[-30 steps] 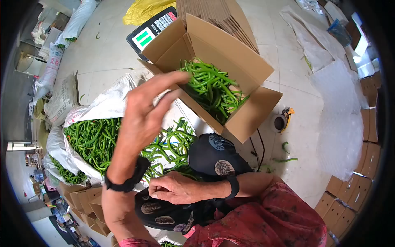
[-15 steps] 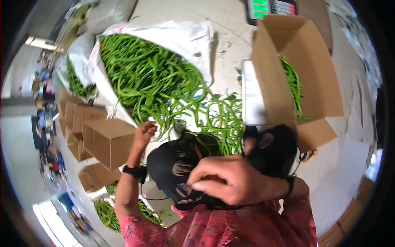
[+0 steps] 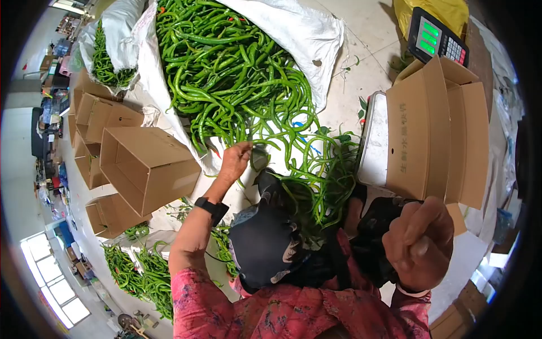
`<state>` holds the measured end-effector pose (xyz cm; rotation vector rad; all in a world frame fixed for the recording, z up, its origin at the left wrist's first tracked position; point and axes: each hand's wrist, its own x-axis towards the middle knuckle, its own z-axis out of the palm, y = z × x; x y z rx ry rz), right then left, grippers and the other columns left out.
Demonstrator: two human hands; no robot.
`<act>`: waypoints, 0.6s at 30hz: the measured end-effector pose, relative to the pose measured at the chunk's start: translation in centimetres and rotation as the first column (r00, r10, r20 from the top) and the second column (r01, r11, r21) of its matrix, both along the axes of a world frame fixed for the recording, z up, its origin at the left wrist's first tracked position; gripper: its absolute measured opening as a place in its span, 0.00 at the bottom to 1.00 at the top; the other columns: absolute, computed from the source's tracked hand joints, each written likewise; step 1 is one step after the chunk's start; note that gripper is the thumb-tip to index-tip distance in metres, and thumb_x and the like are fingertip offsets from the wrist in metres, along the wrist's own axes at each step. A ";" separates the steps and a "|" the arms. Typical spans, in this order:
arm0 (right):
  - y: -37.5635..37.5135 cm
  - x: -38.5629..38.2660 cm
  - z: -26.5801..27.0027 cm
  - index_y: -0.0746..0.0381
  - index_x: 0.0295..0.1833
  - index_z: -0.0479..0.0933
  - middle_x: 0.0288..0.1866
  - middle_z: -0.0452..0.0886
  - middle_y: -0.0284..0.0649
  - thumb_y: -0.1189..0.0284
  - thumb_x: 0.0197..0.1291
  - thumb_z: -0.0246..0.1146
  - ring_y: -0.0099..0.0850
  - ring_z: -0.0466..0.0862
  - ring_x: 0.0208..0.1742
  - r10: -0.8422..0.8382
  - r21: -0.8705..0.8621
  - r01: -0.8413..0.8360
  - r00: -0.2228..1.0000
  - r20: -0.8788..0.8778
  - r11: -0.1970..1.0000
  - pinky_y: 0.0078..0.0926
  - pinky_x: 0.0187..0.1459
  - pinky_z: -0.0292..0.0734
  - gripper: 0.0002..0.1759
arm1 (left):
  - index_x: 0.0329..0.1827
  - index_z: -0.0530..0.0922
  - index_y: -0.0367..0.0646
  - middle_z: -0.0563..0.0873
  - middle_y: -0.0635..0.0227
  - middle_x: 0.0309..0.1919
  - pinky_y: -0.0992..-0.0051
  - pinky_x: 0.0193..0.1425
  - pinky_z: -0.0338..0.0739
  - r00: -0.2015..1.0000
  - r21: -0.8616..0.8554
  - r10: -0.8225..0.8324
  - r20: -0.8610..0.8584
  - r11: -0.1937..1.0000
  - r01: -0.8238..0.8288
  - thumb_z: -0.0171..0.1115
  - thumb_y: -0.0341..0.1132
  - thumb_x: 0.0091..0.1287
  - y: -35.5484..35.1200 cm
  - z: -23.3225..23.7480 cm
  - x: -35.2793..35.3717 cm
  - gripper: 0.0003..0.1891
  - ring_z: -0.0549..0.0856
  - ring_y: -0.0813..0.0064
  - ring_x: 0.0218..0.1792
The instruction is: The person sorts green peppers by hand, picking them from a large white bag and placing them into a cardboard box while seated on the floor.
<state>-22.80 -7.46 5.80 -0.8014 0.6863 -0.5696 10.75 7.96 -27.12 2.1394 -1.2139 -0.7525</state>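
Observation:
My left hand (image 3: 236, 161) is at the lower edge of a big heap of green chili peppers (image 3: 226, 73), its fingers pinched together; whatever they hold is too small to tell. The heap spills out of a white woven sack (image 3: 307, 34). Loose peppers (image 3: 324, 186) lie in front of my knees, right of that hand. Raised close to the camera at the lower right, my right hand (image 3: 418, 244) has curled fingers, and nothing can be made out in it. Beyond it a tall cardboard box (image 3: 420, 130) stands on a white scale plate (image 3: 374, 144).
A scale display (image 3: 437, 39) with green digits stands at the upper right by a yellow bag (image 3: 446, 14). Several open cardboard boxes, one large (image 3: 149, 158), stand at the left. More peppers (image 3: 144, 271) lie at the lower left, and another sack (image 3: 121, 39) is at the upper left.
The view has shifted. My right hand has moved from in front of my knees to the lower right. My left hand stays near the heap's lower edge, a little further right in view.

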 end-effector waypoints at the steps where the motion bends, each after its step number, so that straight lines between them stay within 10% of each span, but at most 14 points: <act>1: -0.2 0.5 -0.1 0.72 0.37 0.75 0.26 0.79 0.46 0.84 0.53 0.58 0.22 0.73 0.20 -0.041 0.017 0.040 0.999 0.028 0.999 0.19 0.24 0.68 0.05 | 0.50 0.82 0.36 0.87 0.51 0.41 0.66 0.48 0.81 0.999 0.003 -0.033 0.008 0.999 0.033 0.62 0.29 0.64 -1.2 -0.6 -0.6 0.12 0.88 0.56 0.42; 5: -2.1 3.1 -2.8 0.71 0.40 0.72 0.26 0.76 0.43 0.78 0.60 0.57 0.20 0.67 0.20 -0.038 0.062 0.048 0.986 -0.161 0.997 0.19 0.24 0.64 0.06 | 0.56 0.78 0.33 0.83 0.43 0.48 0.57 0.58 0.75 0.975 -0.161 -0.127 0.182 0.974 0.157 0.62 0.27 0.61 -7.2 -2.9 -2.6 0.19 0.81 0.43 0.51; 13: -3.8 3.3 -5.8 0.70 0.39 0.71 0.26 0.76 0.43 0.76 0.60 0.58 0.22 0.68 0.20 -0.072 0.102 0.094 0.977 -0.201 0.990 0.23 0.33 0.70 0.07 | 0.75 0.57 0.38 0.70 0.45 0.65 0.49 0.67 0.61 0.904 0.176 -0.061 0.422 0.984 -0.016 0.77 0.47 0.51 -17.8 -8.9 -3.1 0.51 0.68 0.45 0.64; 18: -3.9 2.5 -5.4 0.71 0.36 0.73 0.27 0.79 0.47 0.83 0.56 0.56 0.24 0.73 0.21 -0.053 0.199 0.099 0.974 -0.222 0.975 0.22 0.35 0.74 0.03 | 0.76 0.55 0.42 0.74 0.48 0.53 0.52 0.58 0.65 0.856 0.178 -0.082 0.511 0.984 -0.011 0.81 0.46 0.46 -18.8 -12.4 -2.3 0.55 0.72 0.48 0.56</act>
